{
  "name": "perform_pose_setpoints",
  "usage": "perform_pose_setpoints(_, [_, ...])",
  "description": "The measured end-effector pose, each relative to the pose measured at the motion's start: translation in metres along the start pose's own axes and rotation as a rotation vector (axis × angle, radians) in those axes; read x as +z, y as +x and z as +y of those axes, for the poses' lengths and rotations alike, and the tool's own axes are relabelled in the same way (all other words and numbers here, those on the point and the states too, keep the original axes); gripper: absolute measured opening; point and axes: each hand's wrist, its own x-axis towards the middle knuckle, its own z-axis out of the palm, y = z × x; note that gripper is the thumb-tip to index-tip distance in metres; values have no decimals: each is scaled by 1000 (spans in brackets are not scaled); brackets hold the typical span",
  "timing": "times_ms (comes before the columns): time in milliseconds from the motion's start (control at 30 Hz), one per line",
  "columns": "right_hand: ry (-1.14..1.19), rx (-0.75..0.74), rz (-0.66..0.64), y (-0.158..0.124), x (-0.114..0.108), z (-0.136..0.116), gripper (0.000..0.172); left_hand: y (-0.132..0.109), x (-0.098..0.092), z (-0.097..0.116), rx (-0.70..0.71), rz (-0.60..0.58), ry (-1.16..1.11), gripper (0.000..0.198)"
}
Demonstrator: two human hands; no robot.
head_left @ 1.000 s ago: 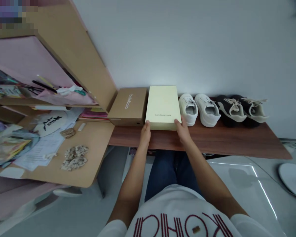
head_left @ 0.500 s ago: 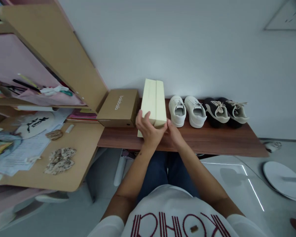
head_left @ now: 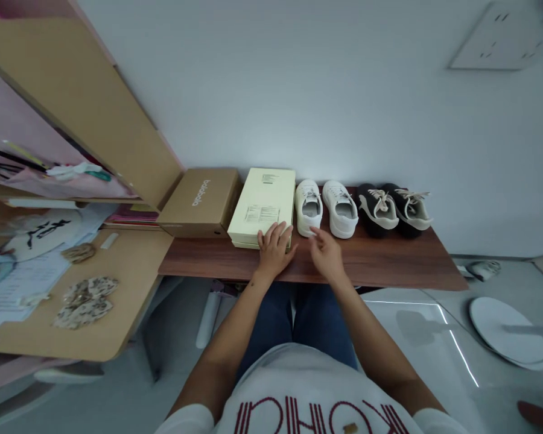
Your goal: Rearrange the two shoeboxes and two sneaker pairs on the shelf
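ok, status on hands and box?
Left hand spread on pale yellow box. Right hand off it, near white shoes. Printed face up. Close by: brown box left, shoes right.

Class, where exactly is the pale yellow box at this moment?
In the head view, the pale yellow box lies just left of centre on the wooden board, between the brown box and white shoes, the left hand on its near end.

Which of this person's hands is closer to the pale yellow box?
The left. The left hand rests on the near end of the pale yellow box; the right hand is apart from it, off to its right, near the heel of a white shoe.
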Motion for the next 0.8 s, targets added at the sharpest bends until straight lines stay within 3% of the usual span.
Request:
perform_pose_setpoints(100, [-383, -120, 263, 23, -36, 15, 40, 15, 5, 5, 46, -21, -61, 40])
perform_pose_setpoints(233, [-479, -13, 229, 59, -63, 38, 43, 47, 25, 49, 73, -95, -104, 38])
perform_pose_setpoints(333, [-271, 111, 357, 69, -70, 53, 39, 75, 47, 84, -110, -128, 37, 40])
perform_pose_setpoints(400, [34, 228, 443, 66, -74, 61, 41, 93, 58, 96, -209, -216, 86, 29])
perform_pose_setpoints(467, [396, 338, 443, 61, -78, 68, 41, 105, 65, 98, -223, -278, 18, 16])
perform_pose_setpoints(533, [664, 410, 397, 55, -81, 74, 39, 106, 69, 95, -223, -217, -151, 10])
perform_pose_setpoints(600, [779, 441, 363, 53, -82, 79, 36, 96, 74, 91, -283, -79, -377, 16])
perform_pose_setpoints(667, [804, 446, 351, 55, -82, 82, 33, 81, 83, 87, -387, 7, -574, 21])
perform_pose_setpoints(800, [681, 480, 302, 58, -83, 82, 31, 54, 101, 78, -537, 6, -697, 22])
